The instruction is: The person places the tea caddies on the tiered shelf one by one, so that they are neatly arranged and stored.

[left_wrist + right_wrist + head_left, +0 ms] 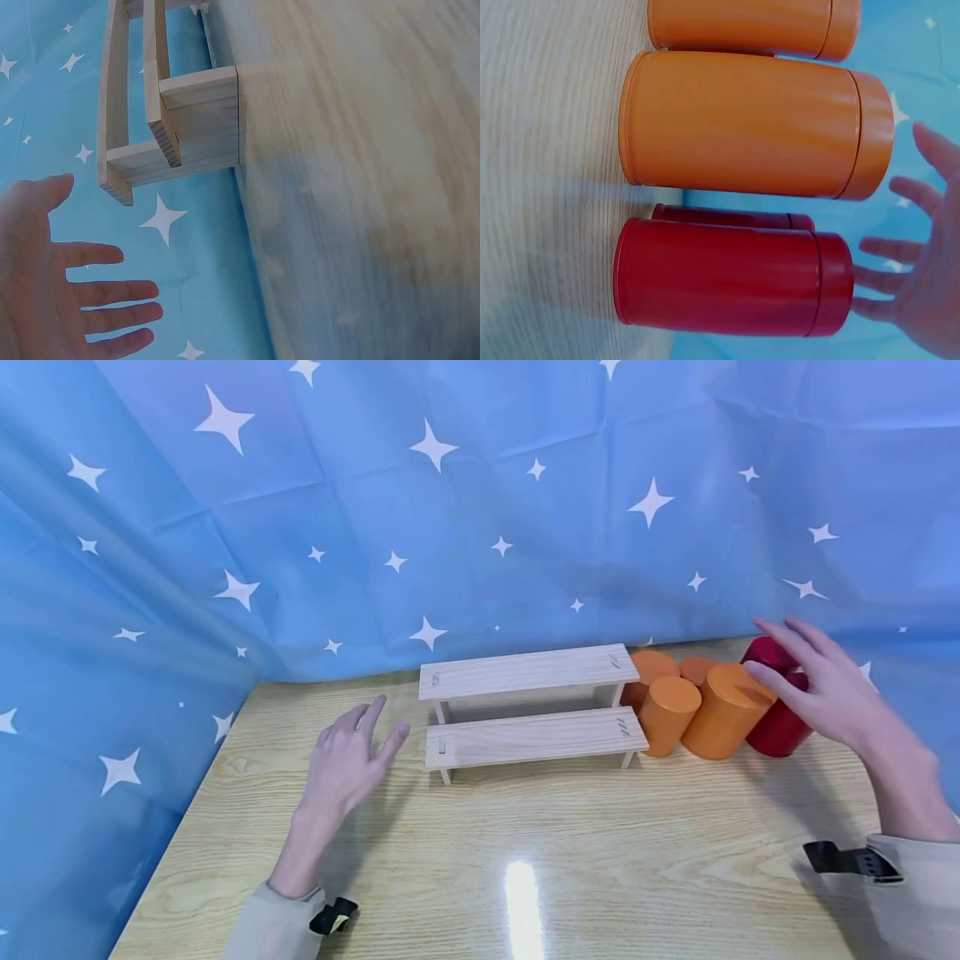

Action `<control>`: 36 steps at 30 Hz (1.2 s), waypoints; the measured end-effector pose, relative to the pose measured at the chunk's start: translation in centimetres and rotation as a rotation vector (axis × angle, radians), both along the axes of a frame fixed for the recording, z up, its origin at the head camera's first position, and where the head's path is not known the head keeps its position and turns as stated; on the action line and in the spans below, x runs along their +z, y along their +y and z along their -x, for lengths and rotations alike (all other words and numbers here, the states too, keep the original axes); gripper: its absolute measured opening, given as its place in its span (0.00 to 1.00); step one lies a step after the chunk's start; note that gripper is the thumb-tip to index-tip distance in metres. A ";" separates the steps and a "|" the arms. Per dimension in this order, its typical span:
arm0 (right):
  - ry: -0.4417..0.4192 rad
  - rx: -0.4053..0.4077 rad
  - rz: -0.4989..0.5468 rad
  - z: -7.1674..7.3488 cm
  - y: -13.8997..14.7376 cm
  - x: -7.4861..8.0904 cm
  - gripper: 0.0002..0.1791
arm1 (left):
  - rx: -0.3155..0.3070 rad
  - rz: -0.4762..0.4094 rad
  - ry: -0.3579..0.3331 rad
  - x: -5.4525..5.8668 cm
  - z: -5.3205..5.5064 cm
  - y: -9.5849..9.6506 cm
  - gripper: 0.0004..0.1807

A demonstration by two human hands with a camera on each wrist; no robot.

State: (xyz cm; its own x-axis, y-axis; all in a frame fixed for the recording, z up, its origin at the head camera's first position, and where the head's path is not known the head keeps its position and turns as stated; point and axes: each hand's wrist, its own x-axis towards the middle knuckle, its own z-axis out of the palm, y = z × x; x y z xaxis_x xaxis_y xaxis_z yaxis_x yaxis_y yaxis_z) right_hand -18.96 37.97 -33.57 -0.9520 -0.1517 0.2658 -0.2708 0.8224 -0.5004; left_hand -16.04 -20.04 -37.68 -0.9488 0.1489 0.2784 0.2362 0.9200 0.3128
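My right hand, fingers spread, is over the lidded red canisters at the right and holds nothing. One red canister stands in front, with a second red canister behind it. In the right wrist view the fingers are near the lid end of the front red canister and a large orange canister. My left hand hovers over the table left of a two-step wooden rack, with thumb and fingers apart and nothing in it.
Several orange canisters of different sizes crowd between the rack's right end and the red ones. A blue star-print cloth hangs behind and at the left of the wooden table. The rack's upper step lies close to the cloth.
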 end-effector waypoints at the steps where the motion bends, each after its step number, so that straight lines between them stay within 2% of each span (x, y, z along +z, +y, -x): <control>1: -0.008 -0.007 0.003 -0.1 0.1 0.0 0.39 | -0.004 -0.007 -0.004 0.0 0.0 0.1 0.41; 13: -0.011 -0.092 -0.018 -0.8 1.2 -0.7 0.42 | -0.039 -0.169 -0.111 -0.5 0.1 0.9 0.41; 25: -0.044 -0.086 0.005 -1.2 2.9 -1.8 0.49 | -0.058 -0.287 -0.205 -1.2 0.4 2.0 0.41; 36: -0.081 -0.065 0.009 -1.4 4.2 -2.9 0.49 | -0.092 -0.362 -0.268 -1.7 0.7 3.0 0.39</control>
